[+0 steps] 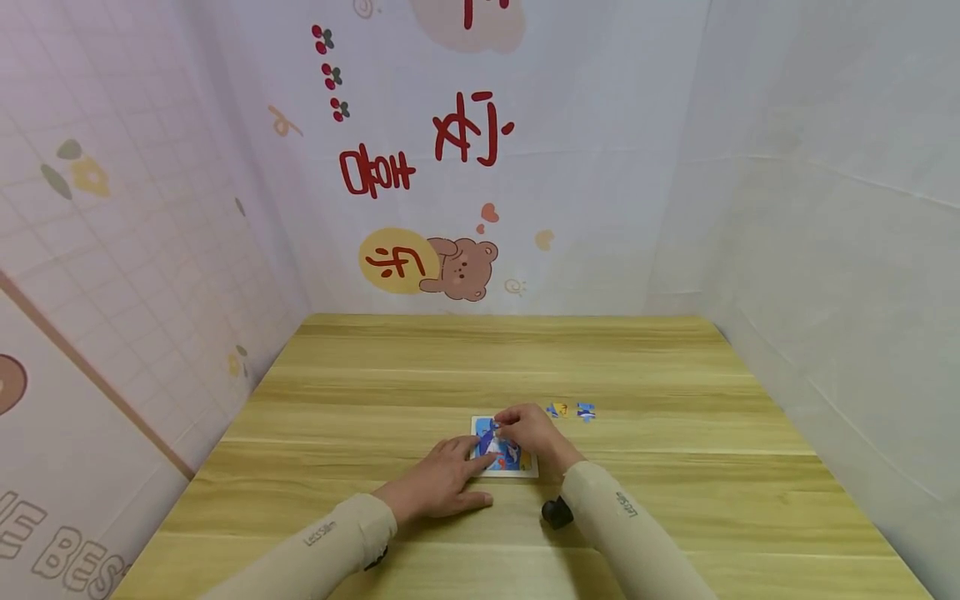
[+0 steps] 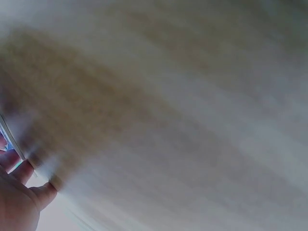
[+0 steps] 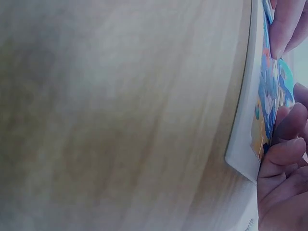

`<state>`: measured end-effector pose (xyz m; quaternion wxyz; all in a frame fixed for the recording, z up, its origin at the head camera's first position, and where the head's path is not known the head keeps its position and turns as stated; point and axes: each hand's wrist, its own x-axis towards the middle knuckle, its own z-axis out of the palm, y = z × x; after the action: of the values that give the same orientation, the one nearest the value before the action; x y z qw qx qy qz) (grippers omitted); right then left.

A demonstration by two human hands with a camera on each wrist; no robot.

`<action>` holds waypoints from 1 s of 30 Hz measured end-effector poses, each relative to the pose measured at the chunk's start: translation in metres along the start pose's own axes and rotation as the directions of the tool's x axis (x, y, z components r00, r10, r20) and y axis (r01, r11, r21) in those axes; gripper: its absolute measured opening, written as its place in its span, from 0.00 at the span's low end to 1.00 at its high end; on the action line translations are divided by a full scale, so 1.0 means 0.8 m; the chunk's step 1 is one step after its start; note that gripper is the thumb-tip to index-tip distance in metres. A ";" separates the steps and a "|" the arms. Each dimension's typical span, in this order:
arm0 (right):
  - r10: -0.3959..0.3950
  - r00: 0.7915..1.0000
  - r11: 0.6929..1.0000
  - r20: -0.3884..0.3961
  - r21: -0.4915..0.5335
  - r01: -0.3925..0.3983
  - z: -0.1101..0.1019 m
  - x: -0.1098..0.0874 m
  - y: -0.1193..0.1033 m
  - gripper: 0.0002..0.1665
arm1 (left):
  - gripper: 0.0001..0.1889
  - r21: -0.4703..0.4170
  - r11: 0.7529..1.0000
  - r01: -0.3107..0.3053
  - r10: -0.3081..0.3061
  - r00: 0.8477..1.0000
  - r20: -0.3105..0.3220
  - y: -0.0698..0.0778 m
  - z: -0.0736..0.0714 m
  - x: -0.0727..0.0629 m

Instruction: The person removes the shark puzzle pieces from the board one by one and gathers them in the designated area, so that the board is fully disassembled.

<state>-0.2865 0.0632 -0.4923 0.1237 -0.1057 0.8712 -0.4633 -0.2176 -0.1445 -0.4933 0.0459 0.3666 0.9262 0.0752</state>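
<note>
A small jigsaw puzzle in a white-bordered tray [image 1: 517, 475] lies on the table, its picture blue with a few orange and yellow parts. My left hand [image 1: 446, 479] rests at the tray's left side, fingers spread and fairly straight, some tips on the picture. Over the upper part of the puzzle, my right hand [image 1: 534, 432] has its thumb and index finger drawn together. Between its fingertips, a blue and turquoise puzzle piece [image 3: 286, 79] stands slightly raised from the picture in the right wrist view. My fingers partly cover the puzzle.
Two loose puzzle pieces lie on the wooden table [image 1: 375, 400] beyond my right hand: a yellow and blue one [image 1: 560, 410] and a blue and white one [image 1: 586, 411]. Printed white cloth walls [image 1: 585, 183] enclose the table's back and sides.
</note>
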 end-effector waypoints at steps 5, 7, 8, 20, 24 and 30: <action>0.018 1.000 1.000 -0.013 0.011 -0.018 0.003 0.002 -0.003 0.15 | 0.36 -0.002 1.000 -0.001 0.000 1.000 -0.007 0.000 0.001 -0.001; 0.019 1.000 1.000 -0.013 0.013 -0.019 0.004 0.002 -0.003 0.15 | 0.36 -0.006 1.000 -0.004 0.004 1.000 -0.011 0.000 0.001 -0.001; 0.018 1.000 1.000 -0.016 0.012 -0.018 0.005 0.003 -0.003 0.14 | 0.36 -0.005 1.000 -0.005 0.005 1.000 -0.012 0.000 0.000 -0.001; 0.034 0.997 0.999 -0.073 0.017 -0.033 0.010 0.003 -0.005 0.11 | 0.38 0.113 0.993 -0.014 0.011 1.000 0.027 0.000 -0.008 0.002; 0.016 0.999 0.999 -0.045 0.050 -0.013 0.012 0.002 -0.009 0.11 | 0.39 0.137 0.990 -0.010 0.004 0.999 0.040 -0.001 -0.008 0.004; -0.030 1.000 0.991 -0.003 0.129 0.030 0.025 -0.002 -0.017 0.11 | 0.41 0.115 0.993 0.008 -0.016 0.997 0.074 0.002 -0.010 0.005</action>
<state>-0.2778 0.0410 -0.4915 0.1227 -0.1101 0.8379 -0.5203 -0.2206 -0.1411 -0.4853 0.0597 0.3656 0.9288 0.0080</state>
